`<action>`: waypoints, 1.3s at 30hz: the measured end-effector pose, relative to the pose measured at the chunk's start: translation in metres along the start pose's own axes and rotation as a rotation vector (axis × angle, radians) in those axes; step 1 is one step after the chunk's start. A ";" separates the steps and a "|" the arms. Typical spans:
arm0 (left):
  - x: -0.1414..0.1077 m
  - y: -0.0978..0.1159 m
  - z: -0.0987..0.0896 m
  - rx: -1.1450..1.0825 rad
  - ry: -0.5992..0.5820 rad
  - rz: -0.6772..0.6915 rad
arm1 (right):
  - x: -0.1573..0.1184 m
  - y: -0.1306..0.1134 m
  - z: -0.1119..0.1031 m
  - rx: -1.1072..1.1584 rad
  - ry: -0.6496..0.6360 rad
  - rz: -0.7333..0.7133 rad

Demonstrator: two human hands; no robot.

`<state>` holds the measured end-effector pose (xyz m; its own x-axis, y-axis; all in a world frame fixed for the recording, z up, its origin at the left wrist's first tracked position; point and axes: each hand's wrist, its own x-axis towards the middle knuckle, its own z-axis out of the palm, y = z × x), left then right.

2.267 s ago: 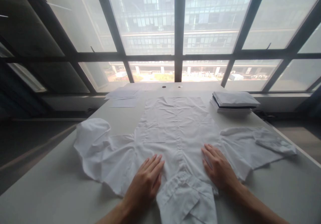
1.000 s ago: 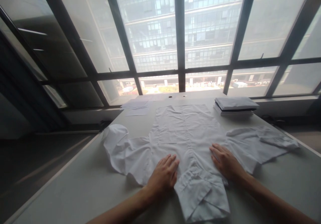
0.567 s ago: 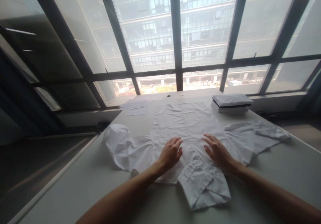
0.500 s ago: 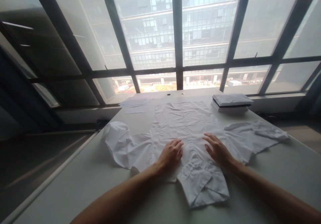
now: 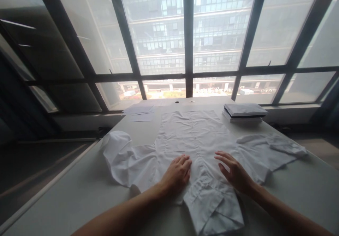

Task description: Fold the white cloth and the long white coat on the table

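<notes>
A white garment that looks like a hooded jacket or shirt [image 5: 194,132] lies spread on the white table [image 5: 92,200]. Its sleeves stretch out to both sides, the left one [image 5: 118,156] puffed up and the right one [image 5: 270,153] partly folded over. A crumpled section [image 5: 212,204] of the cloth points toward me. My left hand [image 5: 178,170] rests on the garment left of its centre line, fingers stretched out and close together. My right hand [image 5: 231,169] is over the right half, fingers extended and thumb apart, gripping nothing. Whether its palm touches the cloth is hidden.
A stack of folded white cloth [image 5: 245,111] with a dark layer stands at the far right of the table. Several white sheets [image 5: 139,112] lie at the far left. Small cable holes [image 5: 177,102] mark the far edge, before large framed windows [image 5: 188,45].
The camera has tilted up slightly, so the table and garment appear lower. Both hands keep about the same places on the garment, and the cloth looks unchanged.
</notes>
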<state>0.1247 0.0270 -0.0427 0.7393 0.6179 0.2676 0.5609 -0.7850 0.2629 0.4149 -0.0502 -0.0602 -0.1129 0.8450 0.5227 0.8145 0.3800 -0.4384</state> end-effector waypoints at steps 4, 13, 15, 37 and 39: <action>0.008 0.006 -0.005 0.046 -0.010 -0.010 | 0.000 0.002 0.011 0.030 -0.059 0.034; 0.010 -0.001 0.006 0.045 -0.034 -0.059 | 0.001 0.002 0.011 0.062 -0.150 0.028; 0.011 -0.003 0.007 0.048 -0.083 -0.065 | 0.001 0.001 0.010 0.067 -0.150 0.028; 0.011 -0.004 0.005 0.132 -0.142 -0.008 | 0.093 0.019 0.036 1.625 -0.223 0.853; 0.011 -0.005 0.005 0.131 -0.153 -0.018 | 0.096 0.036 0.031 1.646 -0.152 0.896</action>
<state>0.1324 0.0378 -0.0460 0.7713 0.6256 0.1172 0.6106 -0.7793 0.1413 0.4157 0.0562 -0.0481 -0.1376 0.9586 -0.2491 -0.6256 -0.2791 -0.7285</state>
